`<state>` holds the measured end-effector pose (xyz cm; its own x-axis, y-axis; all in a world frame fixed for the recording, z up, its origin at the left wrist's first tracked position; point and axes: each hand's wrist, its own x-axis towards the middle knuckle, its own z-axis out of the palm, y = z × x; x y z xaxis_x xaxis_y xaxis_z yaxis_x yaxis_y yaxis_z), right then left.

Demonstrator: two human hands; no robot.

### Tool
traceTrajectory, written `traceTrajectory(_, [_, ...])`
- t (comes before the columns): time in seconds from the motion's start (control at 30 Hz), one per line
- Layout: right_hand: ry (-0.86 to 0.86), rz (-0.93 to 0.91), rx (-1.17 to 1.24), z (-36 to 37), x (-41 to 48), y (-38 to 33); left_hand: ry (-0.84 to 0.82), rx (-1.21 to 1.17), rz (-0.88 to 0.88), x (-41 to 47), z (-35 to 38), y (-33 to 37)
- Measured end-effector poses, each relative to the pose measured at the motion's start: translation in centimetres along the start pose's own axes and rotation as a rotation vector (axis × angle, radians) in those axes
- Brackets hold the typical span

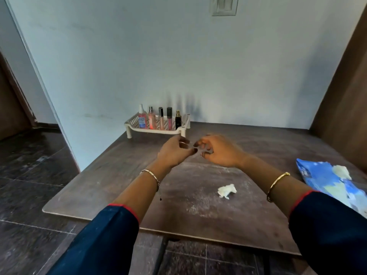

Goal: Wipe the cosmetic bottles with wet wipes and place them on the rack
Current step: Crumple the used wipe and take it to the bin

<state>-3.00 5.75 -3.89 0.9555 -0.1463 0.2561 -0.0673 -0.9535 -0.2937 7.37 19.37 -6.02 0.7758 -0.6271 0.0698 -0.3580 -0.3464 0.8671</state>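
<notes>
Cosmetic bottles [152, 120], five in a row, stand upright on the white perforated rack [156, 132] at the frame's centre. Just below it hover the left hand [174, 150] and right hand [217, 151], loosely curled (holding nothing), fingertips nearly meeting. A crumpled wipe [227, 191] lies lower right.

Pale blue wall [139, 56] w/ switch plate [224, 5] — dark tiled floor [29, 175], brown wooden table [178, 195].
</notes>
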Motion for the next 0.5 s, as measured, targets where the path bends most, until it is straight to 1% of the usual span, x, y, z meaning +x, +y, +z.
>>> traceTrajectory(0.03, [-0.014, 0.012, -0.004, 0.1, -1.2, 0.6, -0.067, 0.014, 0.002, -0.6, 0.7, -0.1])
traceTrajectory(0.13, [-0.044, 0.098, 0.007, 0.2, -5.0, 2.5, -0.238, 0.157, 0.011, -2.5, 3.3, -0.1])
traceTrajectory(0.2, [-0.052, 0.141, 0.037, 0.6, -6.9, 3.7, -0.299, 0.241, 0.01, -3.1, 5.0, -0.5])
traceTrajectory(0.33, [-0.074, 0.222, 0.103, 1.5, -9.8, 5.0, -0.314, 0.423, 0.025, -3.7, 7.9, -0.5])
traceTrajectory(0.5, [-0.037, 0.248, 0.116, 3.1, -10.5, 5.5, -0.256, 0.519, 0.05, -4.1, 9.3, -0.4])
